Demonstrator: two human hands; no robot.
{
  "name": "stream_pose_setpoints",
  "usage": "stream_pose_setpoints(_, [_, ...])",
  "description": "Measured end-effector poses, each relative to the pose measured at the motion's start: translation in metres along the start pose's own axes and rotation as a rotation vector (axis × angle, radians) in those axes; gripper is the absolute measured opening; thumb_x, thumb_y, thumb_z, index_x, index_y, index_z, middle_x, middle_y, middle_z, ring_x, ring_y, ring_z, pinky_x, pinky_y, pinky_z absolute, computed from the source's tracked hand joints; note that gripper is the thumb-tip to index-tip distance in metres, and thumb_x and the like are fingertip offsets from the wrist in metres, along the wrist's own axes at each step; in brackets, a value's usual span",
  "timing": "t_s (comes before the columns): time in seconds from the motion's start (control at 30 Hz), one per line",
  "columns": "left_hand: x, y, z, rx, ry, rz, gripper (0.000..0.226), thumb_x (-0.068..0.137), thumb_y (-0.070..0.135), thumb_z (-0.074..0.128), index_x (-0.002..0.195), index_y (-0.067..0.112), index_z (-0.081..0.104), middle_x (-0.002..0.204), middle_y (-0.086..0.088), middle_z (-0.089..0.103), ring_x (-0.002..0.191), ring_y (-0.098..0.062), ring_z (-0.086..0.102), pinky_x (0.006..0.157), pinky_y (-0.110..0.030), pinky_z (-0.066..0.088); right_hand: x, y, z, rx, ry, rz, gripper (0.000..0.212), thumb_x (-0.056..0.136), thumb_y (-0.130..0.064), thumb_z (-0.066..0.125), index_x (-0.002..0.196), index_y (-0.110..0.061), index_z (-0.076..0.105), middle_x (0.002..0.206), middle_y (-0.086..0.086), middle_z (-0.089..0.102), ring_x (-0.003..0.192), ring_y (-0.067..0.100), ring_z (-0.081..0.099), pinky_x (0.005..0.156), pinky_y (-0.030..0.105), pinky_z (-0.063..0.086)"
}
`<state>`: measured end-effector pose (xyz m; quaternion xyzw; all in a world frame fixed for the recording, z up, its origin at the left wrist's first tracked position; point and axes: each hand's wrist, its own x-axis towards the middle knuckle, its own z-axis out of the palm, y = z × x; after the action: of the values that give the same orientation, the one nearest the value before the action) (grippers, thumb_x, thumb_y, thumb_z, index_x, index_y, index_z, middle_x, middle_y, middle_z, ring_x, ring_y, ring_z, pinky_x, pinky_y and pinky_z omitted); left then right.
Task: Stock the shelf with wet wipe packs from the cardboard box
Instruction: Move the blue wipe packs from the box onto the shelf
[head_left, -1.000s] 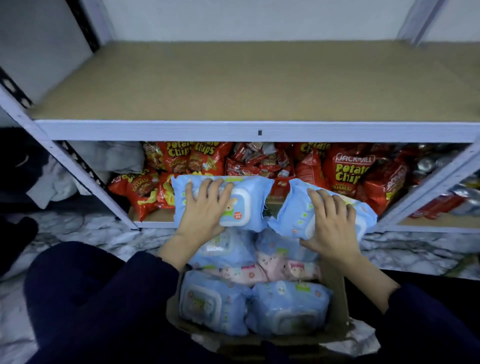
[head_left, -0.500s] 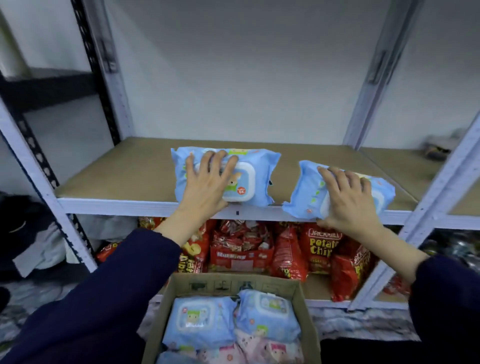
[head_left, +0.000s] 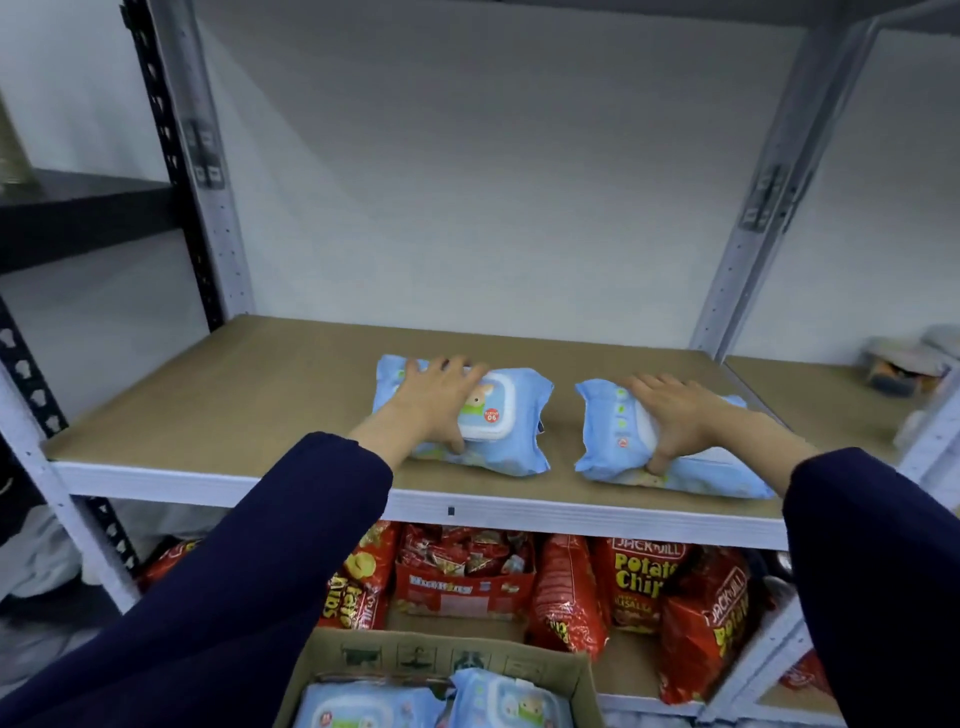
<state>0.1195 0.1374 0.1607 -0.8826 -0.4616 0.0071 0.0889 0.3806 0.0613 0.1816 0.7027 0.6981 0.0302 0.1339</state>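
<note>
Two blue wet wipe packs lie flat on the brown shelf board. My left hand grips the left pack, fingers over its top and thumb at its near edge. My right hand grips the right pack the same way, thumb tucked under its front. The packs sit side by side with a small gap between them. Below, at the bottom of the view, the open cardboard box holds more blue packs.
Red potato chip bags and a snack carton fill the lower shelf. Grey metal uprights frame the bay. Small items sit on the neighbouring shelf at right. A black rack stands at left.
Both hands lifted a pack each out of the box, raised them to the shelf edge, then pushed them forward onto the board, where they now lie flat.
</note>
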Motion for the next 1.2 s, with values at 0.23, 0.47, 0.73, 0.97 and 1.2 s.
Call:
stream_pose_setpoints(0.23, [0.031,-0.019,-0.018,-0.217,-0.388,-0.023,0.088,0.069,0.032,0.079,0.138,0.015,0.027,0.137,-0.004,0.04,0.122,-0.025,0.044,0.093,-0.032,0.04,0.034,0.012,-0.01,0.166,-0.301,-0.037,0.132,0.028,-0.054,0.072,0.142,-0.018,0.016,0.13,-0.001,0.036,0.124,0.02,0.039,0.103,0.036,0.038])
stream_pose_setpoints(0.47, [0.046,-0.029,-0.016,-0.289,-0.527,-0.009,0.086,0.07,0.031,0.079,0.139,0.019,0.028,0.137,0.0,0.042,0.124,-0.023,0.043,0.102,-0.035,0.039,0.054,0.02,-0.012,0.223,-0.422,-0.089,0.128,0.027,-0.051,0.07,0.141,-0.028,0.018,0.13,-0.006,0.041,0.122,0.015,0.042,0.104,0.03,0.039])
stream_pose_setpoints(0.73, [0.049,-0.036,-0.016,-0.319,-0.6,0.002,0.095,0.068,0.03,0.081,0.142,0.026,0.022,0.137,0.005,0.04,0.125,-0.022,0.042,0.105,-0.039,0.04,0.057,0.026,-0.01,0.287,-0.463,-0.104,0.109,0.042,-0.038,0.08,0.134,-0.037,0.021,0.123,-0.012,0.044,0.115,0.012,0.046,0.1,0.029,0.043])
stream_pose_setpoints(0.97, [0.05,-0.041,-0.011,-0.364,-0.613,-0.017,0.093,0.064,0.031,0.083,0.138,0.027,0.027,0.133,0.006,0.044,0.122,-0.021,0.045,0.105,-0.04,0.041,0.059,0.028,-0.006,0.292,-0.426,-0.108,0.108,0.056,-0.029,0.086,0.141,-0.032,0.019,0.128,-0.01,0.043,0.117,0.013,0.045,0.099,0.027,0.042])
stream_pose_setpoints(1.2, [0.048,-0.038,-0.024,-0.43,-0.599,-0.018,0.094,0.074,0.042,0.074,0.146,0.027,0.016,0.15,0.007,0.027,0.138,-0.018,0.028,0.114,-0.035,0.027,0.046,0.026,-0.034,0.187,-0.392,-0.141,0.118,0.057,-0.045,0.084,0.146,-0.035,0.008,0.151,-0.013,0.014,0.141,0.014,0.017,0.115,0.03,0.022])
